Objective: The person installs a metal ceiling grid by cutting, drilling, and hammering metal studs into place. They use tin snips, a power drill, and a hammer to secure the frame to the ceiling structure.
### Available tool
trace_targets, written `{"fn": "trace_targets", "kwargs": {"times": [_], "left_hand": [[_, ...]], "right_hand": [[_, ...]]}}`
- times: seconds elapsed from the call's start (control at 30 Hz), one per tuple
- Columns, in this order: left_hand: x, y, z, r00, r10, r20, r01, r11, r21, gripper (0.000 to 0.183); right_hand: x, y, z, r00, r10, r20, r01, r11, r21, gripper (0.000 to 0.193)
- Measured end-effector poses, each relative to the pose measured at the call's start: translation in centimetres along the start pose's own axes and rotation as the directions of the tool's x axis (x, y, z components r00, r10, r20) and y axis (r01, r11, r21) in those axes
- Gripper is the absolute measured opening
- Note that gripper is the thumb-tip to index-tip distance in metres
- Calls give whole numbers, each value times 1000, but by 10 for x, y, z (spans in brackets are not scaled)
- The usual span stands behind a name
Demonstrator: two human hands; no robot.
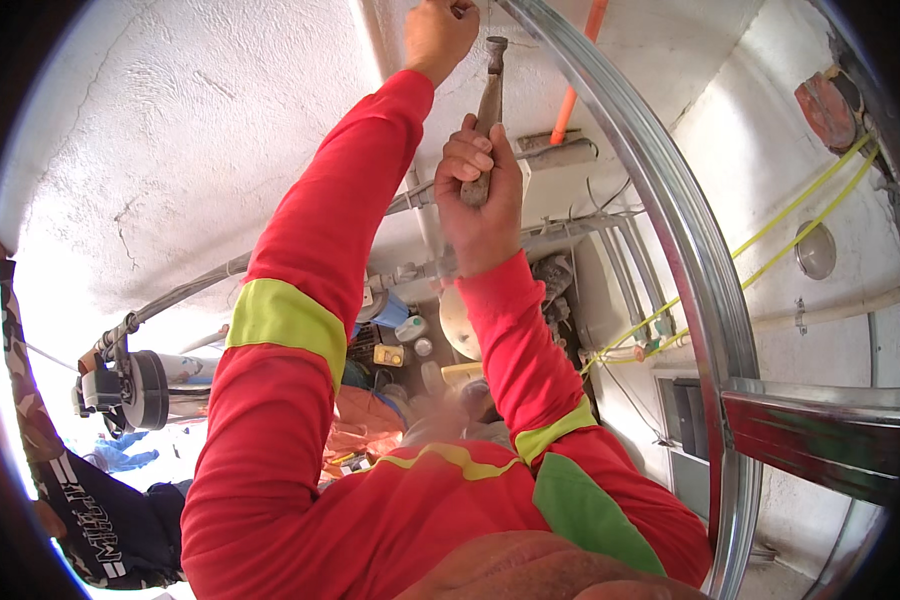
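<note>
My left hand (440,42) is raised to the white ceiling at the top of the view, its fingers pinched together beside a curved metal channel. Whatever sits between those fingertips is too small and too close to the picture's edge to make out. Lower and to the right, my right hand (480,195) grips a hammer (489,105) by its worn wooden handle. The hammer's small metal head points up, just below and right of my left hand, apart from the ceiling. Red sleeves with yellow-green bands cover both arms.
A shiny metal channel (660,170) runs down the right side, joined by a cross piece (820,440). Yellow cords (800,205) stretch along the right wall. An orange pipe (577,75) and grey conduits cross the ceiling. Another person's dark sleeve (100,520) shows at lower left.
</note>
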State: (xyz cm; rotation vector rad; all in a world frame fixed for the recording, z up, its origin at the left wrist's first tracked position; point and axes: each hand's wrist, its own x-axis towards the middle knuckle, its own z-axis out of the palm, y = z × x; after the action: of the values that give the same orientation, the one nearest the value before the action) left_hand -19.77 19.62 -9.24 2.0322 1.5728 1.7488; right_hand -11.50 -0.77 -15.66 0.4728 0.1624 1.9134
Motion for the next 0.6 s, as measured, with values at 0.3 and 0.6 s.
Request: {"fn": "trace_targets", "kwargs": {"times": [0.3,0.6], "left_hand": [[2,3,-8,995,89,49,-90,996,25,21],[-12,6,-10,996,52,67,-52,999,7,21]], "right_hand": [[10,0,12,1000,-7,9,7,1000,-22,27],[2,-7,6,999,33,41,-31,998,-54,26]]}}
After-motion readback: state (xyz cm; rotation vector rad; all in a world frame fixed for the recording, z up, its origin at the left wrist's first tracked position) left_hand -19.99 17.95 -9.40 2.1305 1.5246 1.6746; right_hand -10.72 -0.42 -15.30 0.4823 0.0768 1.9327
